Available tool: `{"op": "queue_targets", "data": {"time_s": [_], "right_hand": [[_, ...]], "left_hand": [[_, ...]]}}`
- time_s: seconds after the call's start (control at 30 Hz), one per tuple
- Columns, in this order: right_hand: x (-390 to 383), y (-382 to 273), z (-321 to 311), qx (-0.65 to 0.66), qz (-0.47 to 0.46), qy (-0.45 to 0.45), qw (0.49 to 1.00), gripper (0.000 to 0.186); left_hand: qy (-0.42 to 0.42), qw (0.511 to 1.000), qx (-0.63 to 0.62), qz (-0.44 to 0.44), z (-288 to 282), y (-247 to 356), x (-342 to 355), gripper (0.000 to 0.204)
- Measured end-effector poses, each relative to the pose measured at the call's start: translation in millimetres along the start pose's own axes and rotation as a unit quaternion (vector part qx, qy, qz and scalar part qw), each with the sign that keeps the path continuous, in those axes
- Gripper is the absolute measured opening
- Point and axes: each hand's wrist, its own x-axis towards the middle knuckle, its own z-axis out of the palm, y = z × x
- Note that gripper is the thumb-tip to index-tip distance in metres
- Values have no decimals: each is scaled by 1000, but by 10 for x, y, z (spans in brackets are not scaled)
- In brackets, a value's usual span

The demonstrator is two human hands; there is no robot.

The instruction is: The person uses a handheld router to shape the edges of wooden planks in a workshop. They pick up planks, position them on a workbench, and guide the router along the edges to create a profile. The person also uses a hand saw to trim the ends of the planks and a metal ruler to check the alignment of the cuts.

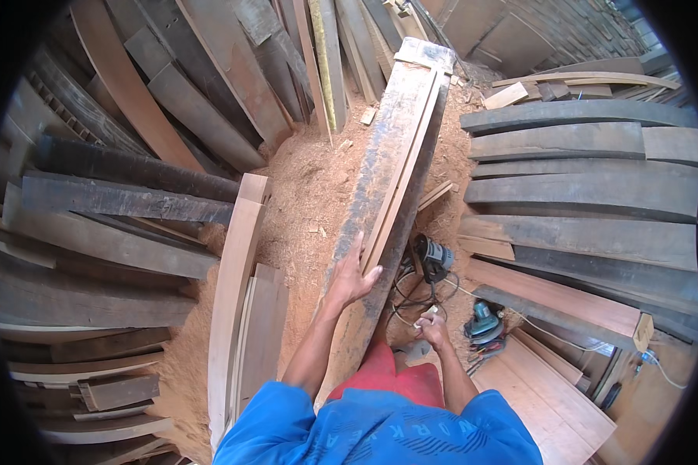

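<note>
A long, narrow wooden bench beam [376, 159] slopes away from me, its top dark and worn. Thin wooden strips [402, 182] lie lengthwise along its right side. My left hand [350, 280] rests on the beam at the strips' near end, fingers stretched forward and thumb spread to the right. Right of the beam, my right hand [433, 327] is closed in front of my red shorts. Something small and pale shows at its fingertips, too little of it to name.
A grey power tool [434, 256] with black cables sits right of the beam, and a teal power tool [485, 324] lies nearer me. Planed boards [236, 294] stand on the left. Dark planks [582, 190] are stacked at right. Sawdust [306, 182] covers the floor.
</note>
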Motion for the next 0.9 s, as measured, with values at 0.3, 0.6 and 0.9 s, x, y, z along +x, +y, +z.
{"op": "queue_targets", "data": {"time_s": [0.3,0.6,0.9], "right_hand": [[-32,-176,265,-97,-68,3,993,28],[-41,-382,251,-89,-6,-21,996,39],[-119,-489,186,-92,-39,-16,995,39]], "left_hand": [[52,995,27,85,228,-488,-87,95],[24,994,-63,87,288,-702,-271,83],[26,995,-15,99,280,-763,-235,79]]}}
